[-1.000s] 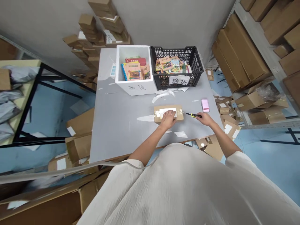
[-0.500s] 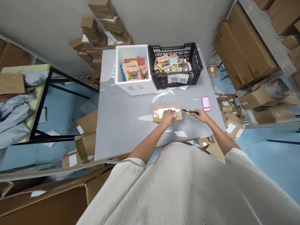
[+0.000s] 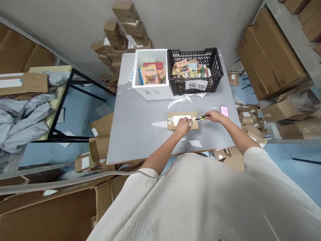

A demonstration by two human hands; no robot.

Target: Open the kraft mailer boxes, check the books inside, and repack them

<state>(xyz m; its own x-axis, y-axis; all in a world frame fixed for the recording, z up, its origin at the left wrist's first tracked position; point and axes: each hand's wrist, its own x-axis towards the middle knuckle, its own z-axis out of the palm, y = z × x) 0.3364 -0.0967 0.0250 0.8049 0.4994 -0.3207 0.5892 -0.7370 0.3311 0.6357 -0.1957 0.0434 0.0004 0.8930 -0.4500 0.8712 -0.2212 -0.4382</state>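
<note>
A small taped cardboard box (image 3: 170,125) with a white label lies on the grey table (image 3: 132,134). My left hand (image 3: 183,126) grips it from the near side, fingers over the label and top. In my right hand (image 3: 214,116) is a utility knife (image 3: 202,117), black and yellow, fingers closed round its handle. Its blade end points left and meets the box's right end; whether it is in the tape is too small to tell. Just beyond my right hand lies a phone (image 3: 224,111) with a pink screen.
At the table's back stand a white foam box (image 3: 152,90) and a black plastic crate (image 3: 215,78), both holding books. Paper scraps (image 3: 195,143) lie about the tabletop. Cardboard boxes (image 3: 125,13) are piled by the wall, and large cartons (image 3: 273,50) stand at right.
My right hand has brought the knife against the box's right end, its handle now more level. My left hand stays on the box. The whole view has shifted slightly.
</note>
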